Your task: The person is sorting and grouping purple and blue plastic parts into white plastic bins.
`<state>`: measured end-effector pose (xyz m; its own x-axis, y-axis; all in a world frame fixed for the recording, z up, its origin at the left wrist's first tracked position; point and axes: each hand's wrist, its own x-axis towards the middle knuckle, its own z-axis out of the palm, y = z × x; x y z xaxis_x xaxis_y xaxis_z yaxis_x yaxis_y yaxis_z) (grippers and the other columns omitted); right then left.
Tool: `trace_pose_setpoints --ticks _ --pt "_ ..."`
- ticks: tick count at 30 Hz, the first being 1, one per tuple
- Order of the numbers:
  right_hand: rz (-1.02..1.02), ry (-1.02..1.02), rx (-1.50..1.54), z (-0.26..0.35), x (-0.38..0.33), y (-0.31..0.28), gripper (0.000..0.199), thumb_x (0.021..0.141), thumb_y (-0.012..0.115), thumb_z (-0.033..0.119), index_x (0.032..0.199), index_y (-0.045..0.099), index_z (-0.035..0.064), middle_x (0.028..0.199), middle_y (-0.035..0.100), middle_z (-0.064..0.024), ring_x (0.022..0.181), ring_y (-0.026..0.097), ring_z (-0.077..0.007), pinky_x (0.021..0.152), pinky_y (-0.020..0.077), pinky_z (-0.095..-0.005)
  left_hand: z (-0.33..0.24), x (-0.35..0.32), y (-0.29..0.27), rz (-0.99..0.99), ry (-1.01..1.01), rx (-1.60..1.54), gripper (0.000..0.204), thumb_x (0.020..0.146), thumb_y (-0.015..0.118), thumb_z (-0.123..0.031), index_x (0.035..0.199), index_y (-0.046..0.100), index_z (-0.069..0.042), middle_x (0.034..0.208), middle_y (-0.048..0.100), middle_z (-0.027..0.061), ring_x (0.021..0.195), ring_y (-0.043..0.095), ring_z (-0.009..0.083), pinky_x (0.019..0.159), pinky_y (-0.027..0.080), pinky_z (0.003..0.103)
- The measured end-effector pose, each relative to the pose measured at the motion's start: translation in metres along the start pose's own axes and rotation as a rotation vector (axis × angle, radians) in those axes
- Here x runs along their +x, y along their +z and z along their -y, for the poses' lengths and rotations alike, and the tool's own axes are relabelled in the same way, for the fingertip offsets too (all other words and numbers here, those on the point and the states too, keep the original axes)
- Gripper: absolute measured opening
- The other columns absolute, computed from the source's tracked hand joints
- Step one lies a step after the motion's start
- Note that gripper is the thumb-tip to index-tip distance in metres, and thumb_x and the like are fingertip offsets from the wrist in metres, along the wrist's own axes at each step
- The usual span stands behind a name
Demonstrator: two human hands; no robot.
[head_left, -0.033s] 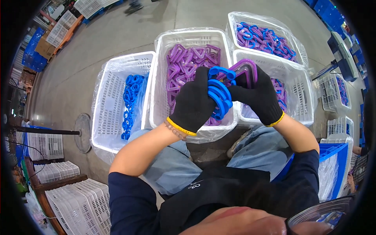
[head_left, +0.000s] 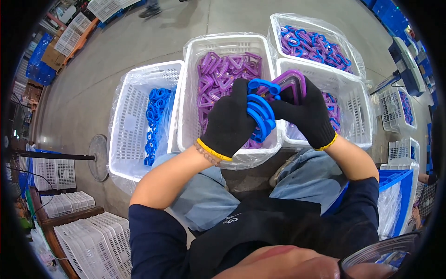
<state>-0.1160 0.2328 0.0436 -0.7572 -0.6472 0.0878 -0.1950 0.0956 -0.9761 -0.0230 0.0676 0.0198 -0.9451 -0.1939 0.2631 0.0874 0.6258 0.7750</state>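
My left hand (head_left: 231, 120), in a black knit glove with a yellow cuff, is closed around several blue plastic rings (head_left: 261, 113). My right hand (head_left: 312, 115), gloved alike, grips purple translucent triangular frames (head_left: 297, 80). One blue ring with an opening (head_left: 263, 87) sits at the top, against the purple frame between both hands; whether they are joined I cannot tell. Both hands are held over the right side of a white crate (head_left: 227, 42) of purple triangles (head_left: 218, 69). My right fingertips are close to the blue rings.
At left stands a plastic-lined white crate (head_left: 127, 121) with blue rings (head_left: 158, 102). Two crates at right, one nearer (head_left: 355, 100) and one farther (head_left: 320, 23), hold mixed blue and purple pieces. Farther right is a scale display (head_left: 409, 65); stacked white crates (head_left: 95, 242) stand lower left.
Both hands and the pieces in them have hardly moved. At the top edge, another person's foot has shifted slightly to the left.
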Motion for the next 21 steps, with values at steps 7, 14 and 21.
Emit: trace_pose_setpoints --ticks 7,14,21 --pt "0.015 -0.056 -0.009 0.002 0.004 0.0 0.029 0.08 0.074 0.01 0.103 0.059 0.0014 0.081 0.067 -0.0071 0.068 0.065 -0.0125 0.056 0.0549 -0.0268 0.005 0.005 0.001 -0.193 0.276 0.274 0.047 0.082 0.07 -0.019 0.122 0.05 -0.005 0.092 0.066 0.0165 0.07 0.067 0.0332 0.056 0.052 0.039" --pt "0.065 -0.068 -0.041 0.0 -0.001 -0.002 0.032 0.081 0.073 0.008 0.109 0.058 0.0023 0.087 0.067 -0.0077 0.074 0.066 -0.0145 0.059 0.056 -0.0283 -0.004 0.005 -0.004 -0.207 0.339 0.307 0.028 0.086 0.067 -0.019 0.112 0.061 -0.01 0.075 0.067 0.0122 0.066 0.069 0.0275 0.055 0.053 0.035" --pt "0.026 0.007 0.202 0.005 -0.006 0.0 0.028 0.083 0.072 0.013 0.105 0.058 0.002 0.079 0.065 -0.0056 0.064 0.063 -0.0099 0.054 0.0529 -0.0251 0.0 0.006 -0.012 -0.097 0.424 0.288 0.035 0.079 0.074 -0.021 0.108 0.059 -0.01 0.079 0.066 0.0117 0.068 0.067 0.0291 0.056 0.052 0.035"
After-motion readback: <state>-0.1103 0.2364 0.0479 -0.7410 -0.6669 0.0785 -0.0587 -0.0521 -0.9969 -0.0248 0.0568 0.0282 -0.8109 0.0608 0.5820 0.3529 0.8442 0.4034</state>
